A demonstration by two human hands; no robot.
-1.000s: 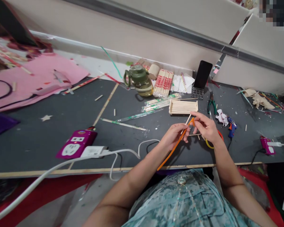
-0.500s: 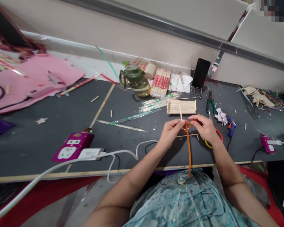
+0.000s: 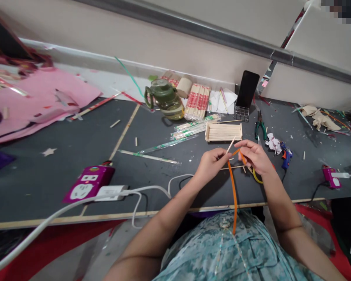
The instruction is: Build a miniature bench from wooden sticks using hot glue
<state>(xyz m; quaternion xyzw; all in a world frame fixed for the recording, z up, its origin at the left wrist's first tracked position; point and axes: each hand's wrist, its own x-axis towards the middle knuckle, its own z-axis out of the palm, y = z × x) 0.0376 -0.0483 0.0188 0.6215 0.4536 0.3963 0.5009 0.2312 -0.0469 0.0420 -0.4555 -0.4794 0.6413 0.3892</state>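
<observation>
My left hand pinches a short wooden stick, which points up and to the right. Under the same fingertips an orange pipe cleaner is pressed against the stick, its long end hanging down to my shirt. My right hand is closed on the short upper part of the pipe cleaner, which bends over between the two hands. Just behind them sits a small tray made of wooden sticks. Scissors with a yellow handle lie partly hidden below my right hand.
Pliers and a blue glue gun lie to the right. A phone stands at the back, with chopstick packs and a teapot left of it. A purple power socket and white cable occupy the left front.
The stick has tilted from nearly upright to leaning right. My right hand has drawn slightly right and down, pulling the pipe cleaner's short end away from the left fingers.
</observation>
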